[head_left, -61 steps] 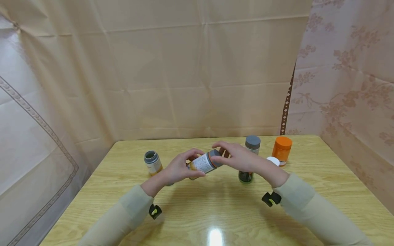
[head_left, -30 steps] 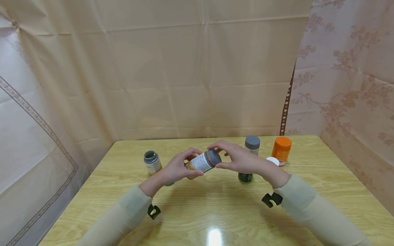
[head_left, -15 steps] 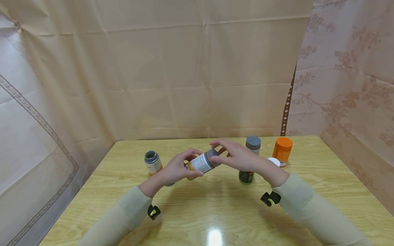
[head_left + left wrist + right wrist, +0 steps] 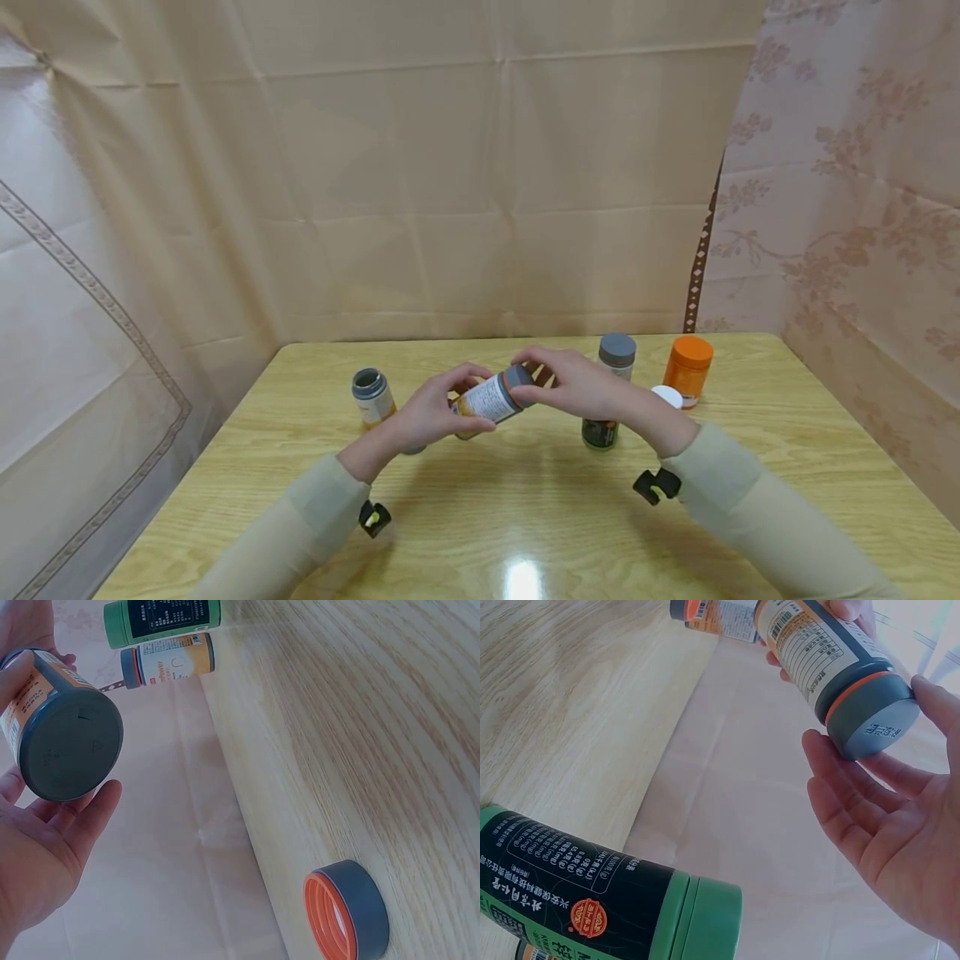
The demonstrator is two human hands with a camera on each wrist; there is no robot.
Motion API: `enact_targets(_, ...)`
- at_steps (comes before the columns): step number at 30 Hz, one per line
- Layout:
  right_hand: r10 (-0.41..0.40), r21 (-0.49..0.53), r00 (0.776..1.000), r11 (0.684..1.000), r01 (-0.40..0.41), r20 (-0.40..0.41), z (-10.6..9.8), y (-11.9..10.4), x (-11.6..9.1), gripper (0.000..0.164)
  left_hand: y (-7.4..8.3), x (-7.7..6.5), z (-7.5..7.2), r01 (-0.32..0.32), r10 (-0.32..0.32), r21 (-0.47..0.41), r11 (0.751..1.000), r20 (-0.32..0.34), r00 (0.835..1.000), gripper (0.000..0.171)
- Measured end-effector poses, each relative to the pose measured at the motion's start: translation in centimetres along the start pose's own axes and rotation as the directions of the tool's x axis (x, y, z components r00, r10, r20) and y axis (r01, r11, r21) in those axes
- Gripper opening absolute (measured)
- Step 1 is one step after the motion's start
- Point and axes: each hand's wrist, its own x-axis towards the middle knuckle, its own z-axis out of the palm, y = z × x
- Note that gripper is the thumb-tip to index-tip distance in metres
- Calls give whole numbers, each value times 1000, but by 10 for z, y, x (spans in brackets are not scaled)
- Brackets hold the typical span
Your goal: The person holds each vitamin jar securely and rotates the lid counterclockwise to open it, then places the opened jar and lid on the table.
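My left hand (image 4: 435, 408) grips a bottle (image 4: 487, 402) with a white and orange label, holding it tilted above the table, its capped end raised to the right. My right hand (image 4: 577, 383) pinches the grey screw cap (image 4: 874, 716) between thumb and fingertips. An orange ring shows between cap and bottle body. In the left wrist view the bottle's dark base (image 4: 71, 746) faces the camera. Left of my left hand an uncapped bottle (image 4: 373, 398) stands upright. A loose grey cap (image 4: 367, 911) with an orange inside lies on the table, mostly hidden by my left arm in the head view.
Beneath my right forearm stands a black and green jar (image 4: 577, 885), partly hidden in the head view. Behind it is a grey-capped bottle (image 4: 617, 354). An orange jar (image 4: 688, 371) and a white lid (image 4: 667, 396) are farther right. Curtains hang behind the wooden table (image 4: 480, 517).
My right hand's fingers and thumb have shifted back and forth around the cap, the thumb dropping lower and then rising again. The bottle and my left hand have stayed almost in place.
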Motion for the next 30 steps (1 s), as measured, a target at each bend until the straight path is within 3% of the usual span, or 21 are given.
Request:
enact_targets(5, -29, -22, 1000, 999, 29, 0, -1, 0, -1, 47, -1, 0, -1, 6, -6, -13, 1000, 6, 1000, 56)
enact_targets(19, -219, -81, 976, 972, 220, 17, -1, 2, -4, 53, -2, -1, -1, 9, -9, 0, 1000, 1, 1000, 57)
enact_targets(25, -189, -78, 982, 979, 187, -11, -1, 1, -5, 58, -2, -1, -2, 5, -5, -9, 1000, 7, 1000, 56)
enact_targets(30, -94, -58, 995, 994, 92, -38, -2, -1, -5, 58, -2, -1, -2, 0, 0, -13, 1000, 11, 1000, 56)
